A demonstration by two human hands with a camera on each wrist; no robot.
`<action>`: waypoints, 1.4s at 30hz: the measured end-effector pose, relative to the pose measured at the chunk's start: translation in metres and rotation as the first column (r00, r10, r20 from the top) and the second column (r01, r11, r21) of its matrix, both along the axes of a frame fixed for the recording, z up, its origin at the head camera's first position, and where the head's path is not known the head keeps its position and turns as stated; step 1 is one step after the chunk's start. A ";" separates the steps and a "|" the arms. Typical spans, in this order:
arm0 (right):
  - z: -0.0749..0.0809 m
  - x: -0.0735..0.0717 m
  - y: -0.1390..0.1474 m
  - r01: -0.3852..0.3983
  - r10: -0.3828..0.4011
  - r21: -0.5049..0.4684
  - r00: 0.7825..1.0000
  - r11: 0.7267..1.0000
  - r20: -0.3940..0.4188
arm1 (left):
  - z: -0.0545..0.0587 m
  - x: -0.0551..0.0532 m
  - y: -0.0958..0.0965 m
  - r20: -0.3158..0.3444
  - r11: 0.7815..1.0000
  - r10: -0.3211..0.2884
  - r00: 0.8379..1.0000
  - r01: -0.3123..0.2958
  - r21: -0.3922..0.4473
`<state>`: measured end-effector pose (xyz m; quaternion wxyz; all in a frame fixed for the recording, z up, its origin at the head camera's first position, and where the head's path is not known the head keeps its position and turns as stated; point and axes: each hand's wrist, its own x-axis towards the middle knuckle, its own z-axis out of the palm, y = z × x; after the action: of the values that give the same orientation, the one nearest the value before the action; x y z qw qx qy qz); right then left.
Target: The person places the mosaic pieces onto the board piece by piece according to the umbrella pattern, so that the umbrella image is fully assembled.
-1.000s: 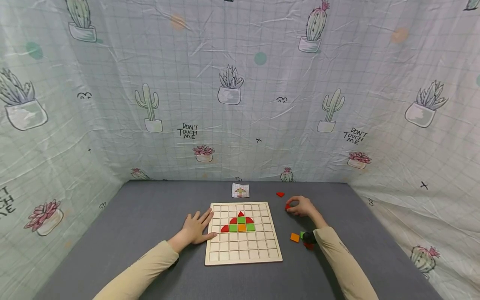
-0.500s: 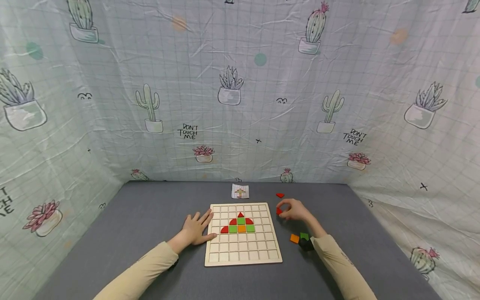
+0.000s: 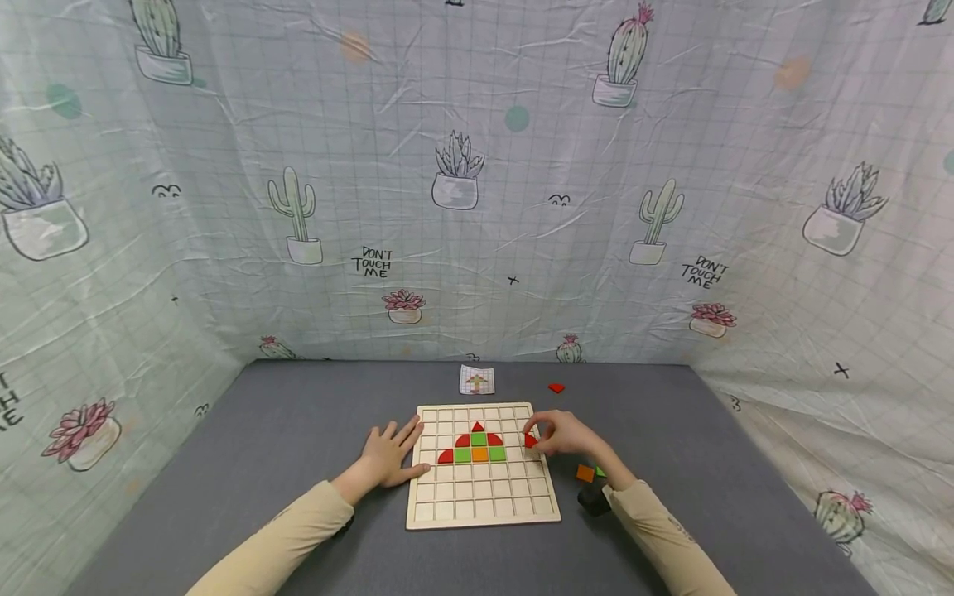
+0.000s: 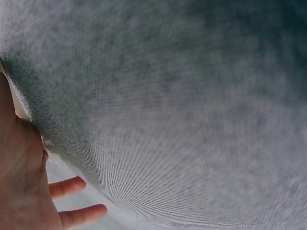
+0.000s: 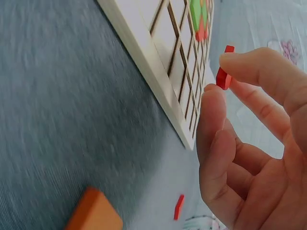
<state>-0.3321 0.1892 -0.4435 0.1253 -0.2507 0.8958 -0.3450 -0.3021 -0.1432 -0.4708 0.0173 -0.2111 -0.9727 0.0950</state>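
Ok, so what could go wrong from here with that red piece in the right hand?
The red piece is held only between fingertips of the right hand, so it might slip and drop. If that hand reaches further across the board, it could nudge the arranged pieces. The black device by the wrist looks close to the loose orange piece and might brush it.

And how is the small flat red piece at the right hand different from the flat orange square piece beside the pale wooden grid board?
The small red piece is red; the orange square piece is orange. The red piece is pinched in the right hand; the orange piece lies on the grey tabletop, not held. Both are flat, and neither sits in a square of the wooden grid board.
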 end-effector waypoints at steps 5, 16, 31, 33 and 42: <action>-0.006 0.003 -0.012 -0.011 0.011 0.028 1.000 1.000 -0.001 | 0.001 0.000 0.000 -0.006 1.000 -0.002 1.000 0.002 0.002; -0.013 0.004 -0.027 -0.036 0.036 0.056 0.999 0.998 0.008 | 0.001 0.001 0.001 0.006 1.000 0.004 1.000 -0.004 0.003; -0.015 0.001 -0.027 0.047 -0.047 0.091 0.999 0.995 0.000 | -0.002 -0.001 0.000 0.005 1.000 0.006 1.000 -0.006 -0.006; -0.016 0.000 -0.027 0.046 -0.046 0.095 0.999 0.994 -0.004 | -0.003 -0.001 0.000 0.006 1.000 0.006 1.000 -0.006 -0.009; -0.015 0.002 -0.026 0.039 -0.038 0.076 0.999 0.996 -0.020 | -0.001 0.000 0.000 -0.014 1.000 0.002 1.000 -0.002 -0.005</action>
<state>-0.3296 0.1635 -0.4584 0.1200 -0.2315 0.9141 -0.3106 -0.3021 -0.1435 -0.4720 0.0233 -0.2096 -0.9725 0.0991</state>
